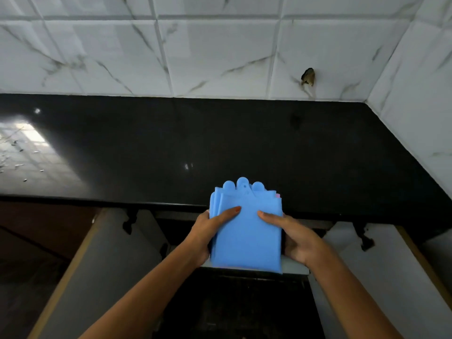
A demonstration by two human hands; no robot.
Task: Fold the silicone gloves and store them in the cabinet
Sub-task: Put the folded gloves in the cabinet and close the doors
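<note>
White marble-look tiled wall runs behind and wraps the right corner; one tile has a chipped dark hole, up and right of the grip. Black glossy countertop sits just beyond the grip, window glare on its left end. Below the counter edge, cabinet doors stand open: left door outboard of the left arm, right door outboard of the right arm, dark cabinet opening directly under the grip. Folded blue silicone gloves, stacked flat, held in the air over that opening, fingertip end overlapping the counter edge. A sliver of pink shows at the stack's far right corner. Left hand clamps the left edge, thumb laid on top, fingers underneath. Right hand mirrors it on the right edge, thumb on top.
</note>
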